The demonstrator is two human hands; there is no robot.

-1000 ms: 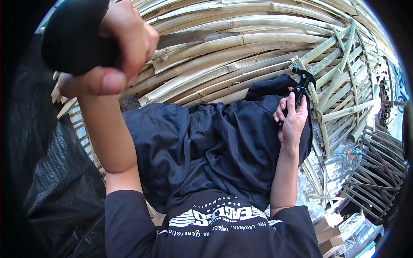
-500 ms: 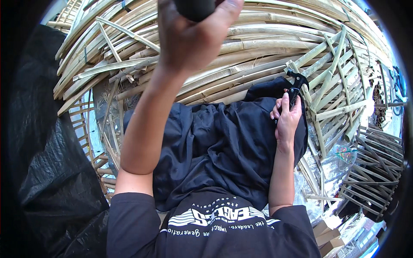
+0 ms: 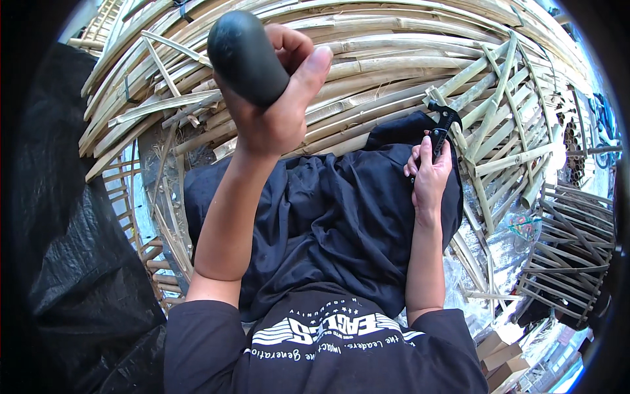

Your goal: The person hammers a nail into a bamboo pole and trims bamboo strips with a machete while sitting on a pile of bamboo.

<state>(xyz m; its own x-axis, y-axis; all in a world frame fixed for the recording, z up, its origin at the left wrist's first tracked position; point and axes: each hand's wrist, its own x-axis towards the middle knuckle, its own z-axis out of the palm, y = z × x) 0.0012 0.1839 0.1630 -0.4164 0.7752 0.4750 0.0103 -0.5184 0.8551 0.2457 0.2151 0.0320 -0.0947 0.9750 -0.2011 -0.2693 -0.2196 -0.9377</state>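
Note:
My left hand (image 3: 272,121) is raised at the upper left, wrapped round a black, smooth, round-ended object (image 3: 247,59). Its thumb stands out to the side, and I cannot make out the object's kind from this end. Over the right side of my lap, my right hand (image 3: 432,174) grips a small black claw hammer (image 3: 441,128) by its handle, head pointing away from me. Dark cloth (image 3: 328,217) covers my lap beneath both hands.
Long split bamboo strips (image 3: 387,69) are stacked across the far side. A lattice of bamboo slats (image 3: 508,125) lies right, with a slatted bamboo frame (image 3: 567,256) nearer. Black sheeting (image 3: 79,230) hangs at left, and cardboard boxes (image 3: 502,364) sit lower right.
My left hand has come nearer to me and slightly left with the black object, showing more of it. My right hand keeps hold of the hammer, almost in place.

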